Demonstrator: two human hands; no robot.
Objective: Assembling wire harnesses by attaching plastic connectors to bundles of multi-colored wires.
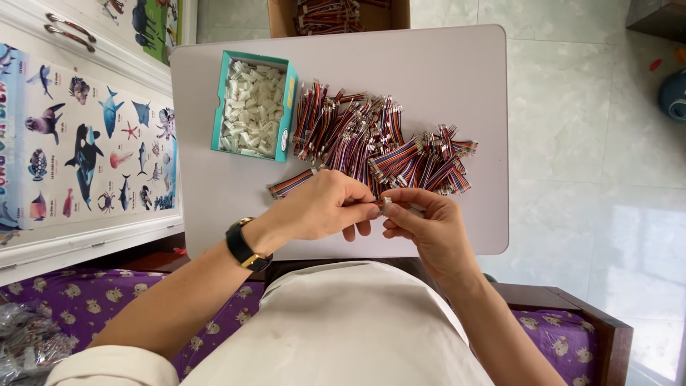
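Both my hands meet over the near edge of a small white table [443, 78]. My left hand [321, 209], with a black watch on its wrist, pinches one end of a short multicoloured ribbon cable [291, 183] that trails left across the table. My right hand [423, 223] pinches a small white connector [386, 205] at that same cable end, fingertips touching those of the left. A pile of similar striped cables [371, 139] lies just beyond my hands. A teal cardboard box [219, 107] full of small white plastic connectors sits at the table's far left.
A brown carton [282, 21] holding more cables stands on the floor beyond the table. A white cabinet [93, 50] with a sea-animal poster is on the left. Purple patterned fabric [78, 300] and a wooden edge lie beside my lap; tiled floor [593, 129] spreads right.
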